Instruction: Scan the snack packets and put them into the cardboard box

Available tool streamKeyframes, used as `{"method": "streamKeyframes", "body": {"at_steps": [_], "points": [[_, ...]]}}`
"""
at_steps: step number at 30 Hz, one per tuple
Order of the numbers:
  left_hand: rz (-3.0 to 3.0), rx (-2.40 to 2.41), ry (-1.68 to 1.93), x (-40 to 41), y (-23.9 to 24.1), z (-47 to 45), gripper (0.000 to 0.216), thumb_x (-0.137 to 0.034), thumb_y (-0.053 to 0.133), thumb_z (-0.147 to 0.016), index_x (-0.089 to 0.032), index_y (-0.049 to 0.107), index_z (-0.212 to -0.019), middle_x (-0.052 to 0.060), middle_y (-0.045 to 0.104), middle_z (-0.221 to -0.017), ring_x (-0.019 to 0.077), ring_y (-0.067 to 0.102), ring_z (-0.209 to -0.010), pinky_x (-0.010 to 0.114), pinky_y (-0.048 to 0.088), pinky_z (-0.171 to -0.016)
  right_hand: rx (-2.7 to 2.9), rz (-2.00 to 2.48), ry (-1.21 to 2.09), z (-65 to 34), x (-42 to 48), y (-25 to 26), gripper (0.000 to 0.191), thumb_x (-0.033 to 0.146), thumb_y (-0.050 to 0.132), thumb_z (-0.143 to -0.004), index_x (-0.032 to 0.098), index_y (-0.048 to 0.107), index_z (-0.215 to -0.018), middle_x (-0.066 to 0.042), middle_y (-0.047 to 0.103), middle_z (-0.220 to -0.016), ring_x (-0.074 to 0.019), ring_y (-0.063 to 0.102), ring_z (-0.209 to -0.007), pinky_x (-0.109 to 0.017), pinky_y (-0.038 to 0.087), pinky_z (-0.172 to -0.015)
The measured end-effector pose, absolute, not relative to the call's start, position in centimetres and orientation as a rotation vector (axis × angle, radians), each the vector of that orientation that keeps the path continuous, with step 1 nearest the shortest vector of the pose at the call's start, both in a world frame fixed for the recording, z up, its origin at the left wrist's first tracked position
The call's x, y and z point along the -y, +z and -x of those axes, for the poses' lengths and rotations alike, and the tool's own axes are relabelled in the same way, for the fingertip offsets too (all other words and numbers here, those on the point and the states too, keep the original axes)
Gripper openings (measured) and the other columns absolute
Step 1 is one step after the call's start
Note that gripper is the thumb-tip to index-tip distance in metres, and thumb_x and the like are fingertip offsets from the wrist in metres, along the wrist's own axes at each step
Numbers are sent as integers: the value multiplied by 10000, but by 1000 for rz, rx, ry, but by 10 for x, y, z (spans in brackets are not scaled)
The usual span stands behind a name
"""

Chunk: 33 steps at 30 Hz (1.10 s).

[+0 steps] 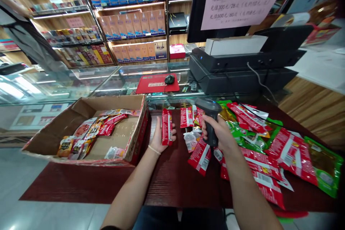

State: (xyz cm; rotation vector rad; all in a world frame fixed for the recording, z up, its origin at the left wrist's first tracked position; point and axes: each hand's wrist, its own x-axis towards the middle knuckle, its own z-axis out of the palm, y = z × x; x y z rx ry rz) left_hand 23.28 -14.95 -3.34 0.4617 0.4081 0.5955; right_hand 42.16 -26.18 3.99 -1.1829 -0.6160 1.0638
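My left hand [159, 138] holds a narrow red snack packet [167, 127] upright, its printed back facing me, fingers curled round it. In my right hand [222, 133] is a black barcode scanner [211, 122], gripped by its handle, with its head pointing left. Under and beside the scanner lie small red packets [201, 154] and a silvery pink packet [192, 139]. To my left hand's left stands an open cardboard box [137, 131] with several snack packets [106, 128] scattered inside.
Larger red packets [293, 154] and green packets [325, 163] are heaped at the right of the dark table [167, 183]. Behind are a glass counter [107, 82], a red mouse pad [156, 85] with a mouse [169, 79], and a black cash drawer [242, 79]. A person [35, 39] stands far left.
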Motion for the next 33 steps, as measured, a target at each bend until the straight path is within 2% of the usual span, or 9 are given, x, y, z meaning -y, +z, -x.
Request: {"method": "streamKeyframes", "body": {"at_steps": [1,3,6,9,15,20,25,29,33], "points": [[-452,-394,563,150,-32,-232,549,-638,527,-821,-122,638,-972,45,575,-710,96,500,-550,192,396,-436,611,1190,1066,-421,261,39,342,438,744,-738,239,534,-920,74,531,-591,-91,472,-409,-200,424,-334],[-435,-405,550,149,-32,-231,362,-430,579,-853,-90,649,-957,55,596,-697,106,543,-584,204,444,-497,603,1203,1068,-421,259,37,338,440,743,-742,236,541,-921,75,527,-581,-92,467,-405,-201,420,-328],[-423,-500,694,147,-36,-235,237,-209,574,-839,-88,652,-1028,86,685,-852,135,640,-728,240,519,-670,593,1217,1057,-421,258,34,330,443,742,-745,237,554,-922,76,527,-578,-91,465,-406,-200,417,-326],[-457,-566,869,143,-41,-239,231,-247,627,-837,-127,650,-1034,71,713,-948,147,670,-783,275,531,-768,591,1229,1033,-420,257,33,333,439,747,-740,239,559,-930,75,534,-585,-92,469,-407,-203,419,-328],[-551,-624,1175,137,-49,-243,317,-329,751,-759,-194,644,-1025,8,712,-926,113,665,-760,254,522,-775,604,1237,1002,-418,257,33,344,444,753,-732,242,548,-921,78,536,-584,-91,473,-408,-202,424,-332],[-551,-596,1210,135,-56,-243,332,-223,795,-703,-203,621,-985,-6,705,-923,118,669,-821,278,522,-828,636,1231,985,-415,257,32,360,460,742,-735,238,530,-923,76,545,-584,-87,471,-402,-198,425,-338],[-521,-541,1217,133,-63,-245,233,-176,767,-726,-169,623,-910,23,717,-907,134,677,-907,313,489,-934,638,1285,1036,-409,256,31,375,453,733,-741,247,488,-937,83,532,-563,-90,459,-391,-194,405,-324],[-406,-589,1225,126,-66,-246,91,-126,679,-803,-157,630,-872,27,720,-855,111,682,-875,290,490,-931,788,1380,1110,-406,260,32,399,467,712,-752,267,446,-970,98,523,-557,-98,468,-382,-191,392,-319],[-326,-611,1245,120,-66,-247,80,-90,636,-831,-160,633,-869,20,715,-827,99,687,-824,273,517,-886,905,1471,1178,-402,263,32,382,495,683,-769,259,471,-982,82,537,-586,-97,476,-397,-188,378,-320]]}}
